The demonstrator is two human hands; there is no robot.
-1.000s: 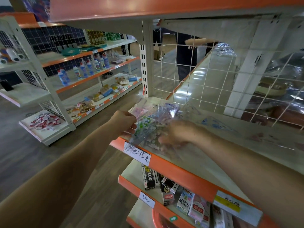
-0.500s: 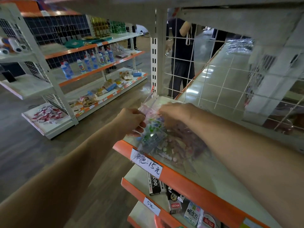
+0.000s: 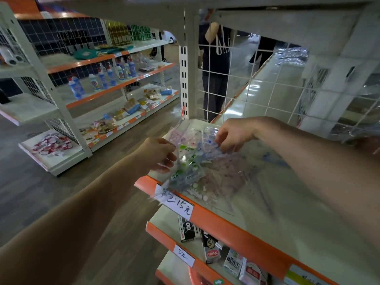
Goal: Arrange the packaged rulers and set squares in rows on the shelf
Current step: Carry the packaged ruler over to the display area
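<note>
At shelf [image 3: 267,212] front-left corner, ruler & set-square packets [image 3: 197,169] lay heaped. L hand [image 3: 156,155] pinched heap edge, prob. steadying it; R hand [image 3: 232,134] pinched top packet [image 3: 208,138], prob. to lift off.

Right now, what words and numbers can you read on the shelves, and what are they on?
"15元": handwritten price tag on the orange shelf edge.
"5元": white tag on the lower shelf edge.
"100", first digit unsure: black box below.
Print on the packaged rulers, cartons and far bottles: too blurred to read.
</note>
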